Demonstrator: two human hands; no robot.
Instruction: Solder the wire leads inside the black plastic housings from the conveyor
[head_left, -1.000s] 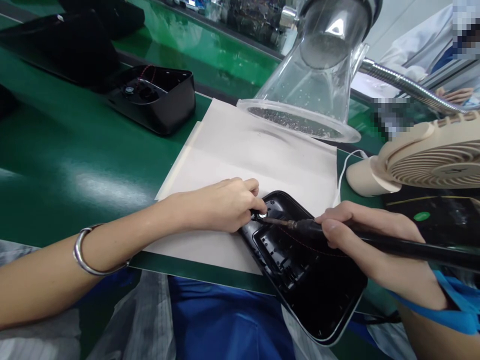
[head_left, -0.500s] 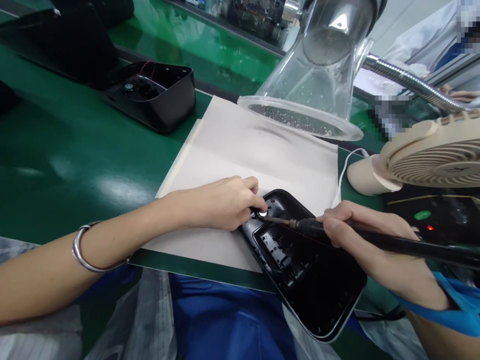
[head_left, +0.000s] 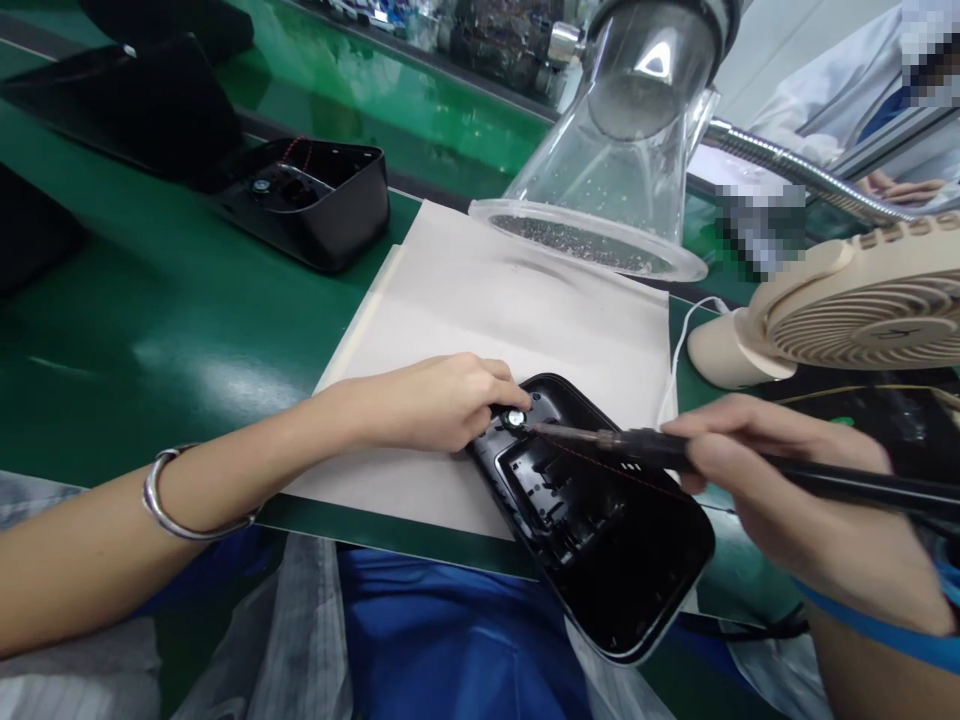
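Observation:
A black plastic housing [head_left: 615,560] lies open side up, half on a beige mat [head_left: 517,320] and half over the table's near edge. My left hand [head_left: 427,400] rests on its upper left corner, fingers curled and pinched at a small round silver part [head_left: 514,417]. My right hand [head_left: 795,500] grips a black soldering iron [head_left: 675,455] like a pen. The iron's tip sits just right of the silver part. A thin red wire [head_left: 600,462] runs across the housing under the iron.
A clear fume-extraction funnel [head_left: 622,160] on a flexible metal hose hangs over the mat's far edge. A beige fan [head_left: 847,320] stands at right. Another black housing [head_left: 307,200] and dark trays sit on the green conveyor [head_left: 150,310] at left. Another person in white is at top right.
My right hand has slid back along the iron to the right, and the tip has drawn slightly away from the silver part. The housing shifted a little left. My left hand stays put.

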